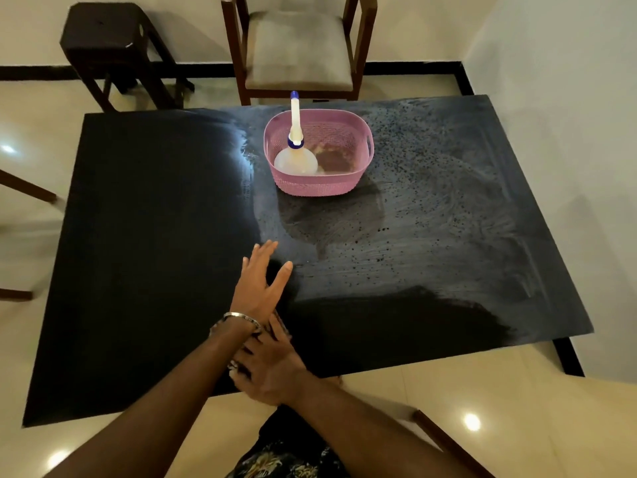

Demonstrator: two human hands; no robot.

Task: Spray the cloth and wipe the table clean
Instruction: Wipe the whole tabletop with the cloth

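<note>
Both hands hold nothing: the left hand (260,288) reaches out flat over the table (144,236), fingers straight, and the right hand (272,370) lies open at the near edge, crossed under the left wrist. The spray bottle (295,157) stands in the pink basket (320,186) at the far middle, long axis upright, nozzle pointing up and slightly far. The brownish cloth (332,160) lies just beside it. A careless reach could, I think, tip the tall bottle or drag the light basket.

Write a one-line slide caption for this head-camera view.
Both hands, left and right, open over a dusty black table; spray bottle in pink basket.
</note>
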